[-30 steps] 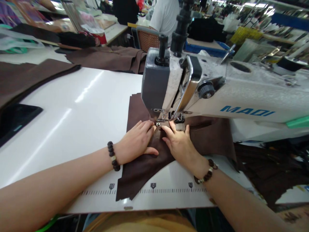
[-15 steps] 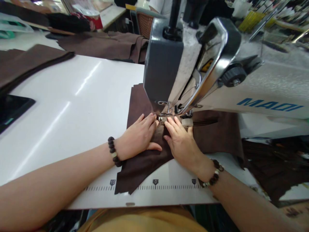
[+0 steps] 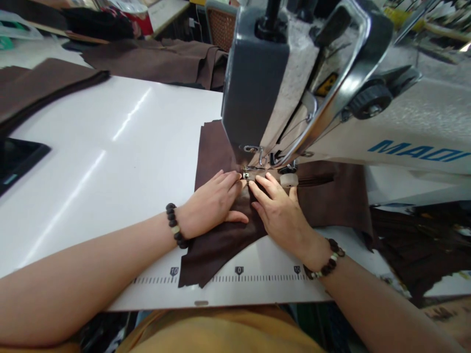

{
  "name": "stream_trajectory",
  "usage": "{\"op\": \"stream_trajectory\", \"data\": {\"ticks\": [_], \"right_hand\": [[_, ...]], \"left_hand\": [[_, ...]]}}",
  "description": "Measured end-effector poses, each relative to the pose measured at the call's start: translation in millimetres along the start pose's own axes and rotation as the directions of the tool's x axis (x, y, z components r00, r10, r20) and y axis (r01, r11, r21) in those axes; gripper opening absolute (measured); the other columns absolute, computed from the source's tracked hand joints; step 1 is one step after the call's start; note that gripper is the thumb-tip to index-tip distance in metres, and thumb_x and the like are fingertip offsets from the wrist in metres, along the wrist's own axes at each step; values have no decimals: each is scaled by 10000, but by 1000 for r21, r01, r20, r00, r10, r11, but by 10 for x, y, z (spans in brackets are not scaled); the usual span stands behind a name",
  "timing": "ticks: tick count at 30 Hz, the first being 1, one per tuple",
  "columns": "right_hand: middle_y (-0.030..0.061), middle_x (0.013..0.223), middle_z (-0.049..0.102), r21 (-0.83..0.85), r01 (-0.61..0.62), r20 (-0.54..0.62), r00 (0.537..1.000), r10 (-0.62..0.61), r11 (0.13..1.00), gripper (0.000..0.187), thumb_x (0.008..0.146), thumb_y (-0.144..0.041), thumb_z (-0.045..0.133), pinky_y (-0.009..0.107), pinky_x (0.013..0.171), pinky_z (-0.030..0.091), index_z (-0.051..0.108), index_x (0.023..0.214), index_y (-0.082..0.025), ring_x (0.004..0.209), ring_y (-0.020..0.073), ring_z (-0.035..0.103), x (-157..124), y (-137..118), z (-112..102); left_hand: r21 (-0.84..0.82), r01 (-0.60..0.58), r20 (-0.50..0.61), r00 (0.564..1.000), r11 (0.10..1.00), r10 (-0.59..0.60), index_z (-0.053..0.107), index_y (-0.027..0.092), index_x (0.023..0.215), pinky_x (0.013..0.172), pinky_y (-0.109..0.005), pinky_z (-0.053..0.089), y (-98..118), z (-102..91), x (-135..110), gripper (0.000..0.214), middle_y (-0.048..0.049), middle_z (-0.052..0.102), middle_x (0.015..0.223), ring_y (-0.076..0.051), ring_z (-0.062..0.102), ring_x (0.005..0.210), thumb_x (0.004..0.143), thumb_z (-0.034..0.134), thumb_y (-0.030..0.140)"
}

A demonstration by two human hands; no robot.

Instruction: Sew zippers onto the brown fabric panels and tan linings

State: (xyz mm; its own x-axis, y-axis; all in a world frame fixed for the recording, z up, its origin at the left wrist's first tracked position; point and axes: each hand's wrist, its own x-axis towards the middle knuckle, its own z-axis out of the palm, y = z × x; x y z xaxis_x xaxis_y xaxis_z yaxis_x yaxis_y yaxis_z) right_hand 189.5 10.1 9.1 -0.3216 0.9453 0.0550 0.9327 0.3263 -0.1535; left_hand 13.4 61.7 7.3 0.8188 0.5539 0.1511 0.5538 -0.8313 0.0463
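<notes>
Both hands have crept forward with the cloth (image 3: 217, 245) since a second ago. Its near corner now barely reaches the scale (image 3: 239, 278), so the seam seems to be feeding on.

The left hand (image 3: 211, 208) and right hand (image 3: 281, 215) lie flat on the cloth, fingers spread, gripping nothing. Their tips are just short of the foot (image 3: 250, 175), and the stitching itself is probably hidden there.

Beyond the fingers the machine (image 3: 257, 83) reads "MAQI" in blue. Behind the wrists the surface (image 3: 110, 147) is marked 10, 0, 10.

Left hand (image 3: 211, 206) and right hand (image 3: 281, 215) lie flat on brown fabric (image 3: 217, 245), fingertips at the sewing machine (image 3: 294, 93) foot, on a white table (image 3: 110, 147).
</notes>
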Motion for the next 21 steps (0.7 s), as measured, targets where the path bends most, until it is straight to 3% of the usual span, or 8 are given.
{"op": "stream_trajectory", "data": {"ticks": [5,10,15,21], "right_hand": [[82,1352,406,39,-8,19,1000,7,999,397,919,-203,348,686,966,184,369,1316,-210,1292,266,271,-7,3,21],[90,1345,414,99,-10,-12,1000,12,995,354,912,-210,362,674,991,145,407,1262,-182,1303,243,258,-37,29,66],[89,1333,430,119,-8,-9,1000,9,993,354,908,-207,368,673,988,143,411,1258,-193,1306,243,256,-29,37,67],[81,1341,423,118,-11,-10,1000,13,993,367,912,-203,360,674,992,133,401,1277,-194,1306,236,259,-33,32,22]], "left_hand": [[9,16,30,999,1000,-17,553,17,1028,943,-386,399,-12,-30,4,697,-175,513,1076,-282,481,1021,732,505,646],[30,6,10,1000,1000,-7,477,-10,1158,996,-409,358,-8,15,-24,771,-203,489,1151,-289,464,1090,734,516,632],[30,-20,-27,999,999,21,464,-39,1154,1016,-436,336,-8,48,-39,772,-222,486,1167,-299,439,1140,743,519,612],[-14,-27,-55,998,1000,26,468,18,1181,956,-421,393,-25,11,-28,726,-175,503,1120,-279,481,1046,736,566,582]]}}
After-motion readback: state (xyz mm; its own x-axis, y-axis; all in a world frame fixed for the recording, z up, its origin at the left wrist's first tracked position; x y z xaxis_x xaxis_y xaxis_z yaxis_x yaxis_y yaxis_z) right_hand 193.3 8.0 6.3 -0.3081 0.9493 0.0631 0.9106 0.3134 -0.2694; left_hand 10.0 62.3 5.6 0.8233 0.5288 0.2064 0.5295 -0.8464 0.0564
